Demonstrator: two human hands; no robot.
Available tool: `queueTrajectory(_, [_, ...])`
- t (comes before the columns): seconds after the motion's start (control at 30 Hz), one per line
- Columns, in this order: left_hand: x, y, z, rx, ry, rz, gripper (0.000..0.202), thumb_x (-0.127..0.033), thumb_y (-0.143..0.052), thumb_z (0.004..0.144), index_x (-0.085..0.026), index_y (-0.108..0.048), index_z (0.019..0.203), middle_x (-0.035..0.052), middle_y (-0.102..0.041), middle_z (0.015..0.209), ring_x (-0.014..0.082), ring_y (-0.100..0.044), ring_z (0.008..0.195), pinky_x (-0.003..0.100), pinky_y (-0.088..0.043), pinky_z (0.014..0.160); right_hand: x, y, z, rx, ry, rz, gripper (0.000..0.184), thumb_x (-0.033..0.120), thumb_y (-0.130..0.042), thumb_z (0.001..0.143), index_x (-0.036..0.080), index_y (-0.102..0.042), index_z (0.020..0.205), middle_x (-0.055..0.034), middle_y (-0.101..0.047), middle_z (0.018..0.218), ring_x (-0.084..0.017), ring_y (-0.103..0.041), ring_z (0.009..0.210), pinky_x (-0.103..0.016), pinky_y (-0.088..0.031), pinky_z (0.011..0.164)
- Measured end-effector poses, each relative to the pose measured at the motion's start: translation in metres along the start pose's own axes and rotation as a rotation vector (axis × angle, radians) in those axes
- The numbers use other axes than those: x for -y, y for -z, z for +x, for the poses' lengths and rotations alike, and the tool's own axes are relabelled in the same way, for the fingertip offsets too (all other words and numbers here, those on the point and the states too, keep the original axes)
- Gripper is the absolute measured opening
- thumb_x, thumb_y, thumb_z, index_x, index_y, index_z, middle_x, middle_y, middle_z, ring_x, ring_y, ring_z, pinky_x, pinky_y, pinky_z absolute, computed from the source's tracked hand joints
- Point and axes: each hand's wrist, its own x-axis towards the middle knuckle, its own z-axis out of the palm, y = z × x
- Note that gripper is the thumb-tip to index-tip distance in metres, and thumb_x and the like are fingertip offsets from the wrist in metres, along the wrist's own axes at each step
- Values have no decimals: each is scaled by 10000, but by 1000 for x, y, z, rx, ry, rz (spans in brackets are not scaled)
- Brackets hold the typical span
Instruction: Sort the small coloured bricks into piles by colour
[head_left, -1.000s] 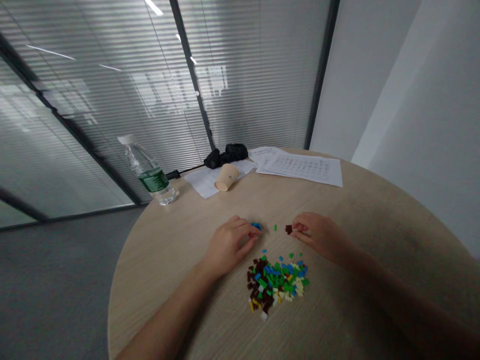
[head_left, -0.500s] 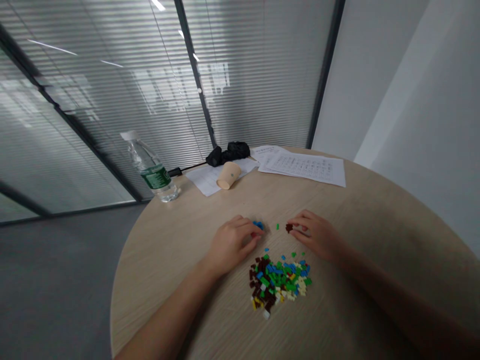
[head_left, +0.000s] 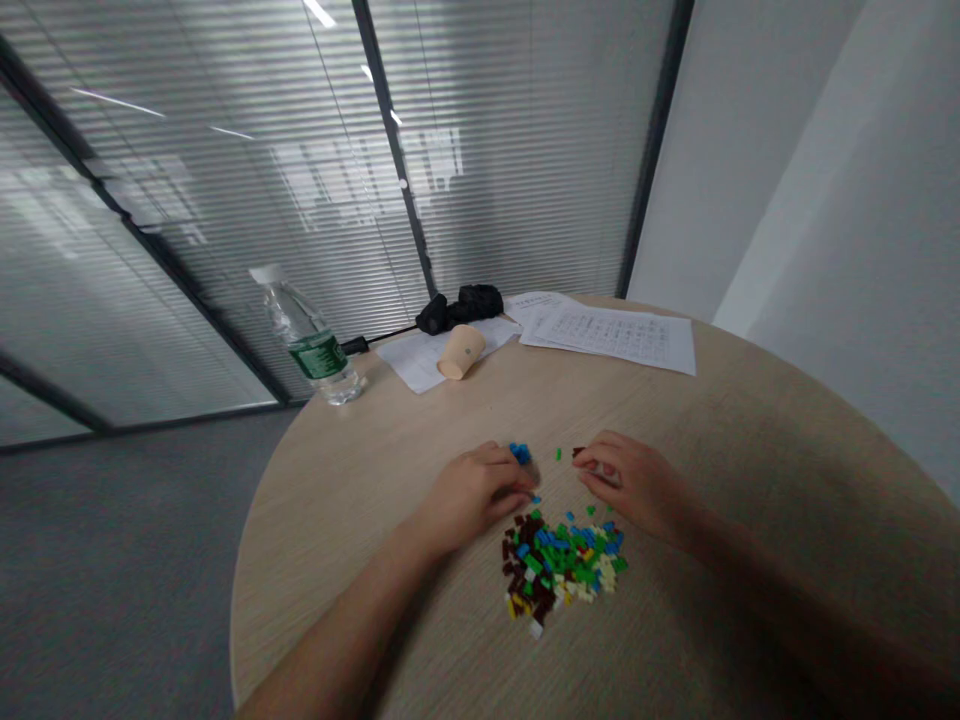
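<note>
A heap of small coloured bricks [head_left: 561,562], brown, green, blue, cream and yellow, lies on the round wooden table [head_left: 697,440]. My left hand [head_left: 480,490] rests just left of the heap's far edge with its fingers curled onto the top of the heap. A few blue bricks [head_left: 519,453] lie just beyond its fingertips. My right hand [head_left: 628,482] rests at the heap's far right, fingers curled over a small brown brick [head_left: 579,454]. A single green brick [head_left: 558,454] lies between the two hands.
At the table's far side stand a water bottle [head_left: 313,342], a tipped paper cup [head_left: 460,353], printed sheets [head_left: 611,333] and a black bundle [head_left: 459,305] with a cable. Glass walls with blinds rise behind; grey floor lies to the left.
Both hands have drawn back toward the heap. The left hand has left the blue bricks and now touches the heap's top; the right hand has slid nearer too.
</note>
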Motion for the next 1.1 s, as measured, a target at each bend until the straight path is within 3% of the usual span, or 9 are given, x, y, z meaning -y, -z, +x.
queueTrajectory(0.17, [-2,1,0,-90,109,45,174,-263,-516,874,-203,-653,963,55,-613,945,193,-541,906,323,-459,787,5,1,-1,-96,87,-90,143,167,-556,817,168,-681,887,-87,-644,886,-217,-568,864,-360,-467,798])
queueTrajectory(0.33, [1,2,0,-197,253,100,194,-206,-558,815,-194,-652,984,62,-592,989,214,-525,943,372,-458,840,6,-6,0,-135,130,-206,229,189,-521,848,160,-679,1011,-142,-606,1074,-287,-474,1086,-458,-432,908])
queueTrajectory(0.47, [6,-3,-1,-191,313,138,299,-214,-576,796,-192,-613,1092,72,-566,1123,234,-504,1040,408,-432,914,4,-15,-1,-113,130,-265,271,199,-504,859,166,-668,1073,-148,-579,1184,-321,-408,1187,-515,-398,948])
queueTrajectory(0.63, [10,-7,-1,-157,414,143,362,-236,-570,805,-181,-574,1163,79,-560,1180,246,-505,1077,416,-423,943,0,-20,-2,-86,140,-234,295,210,-487,874,199,-657,1116,-125,-576,1222,-305,-392,1234,-503,-380,981])
queueTrajectory(1.1, [10,-5,0,-156,383,35,336,-113,-559,771,-168,-620,1097,73,-602,1046,203,-558,969,331,-460,895,-2,-18,-2,-110,166,-143,231,196,-550,836,224,-702,1008,-118,-597,1179,-309,-406,1221,-517,-384,971])
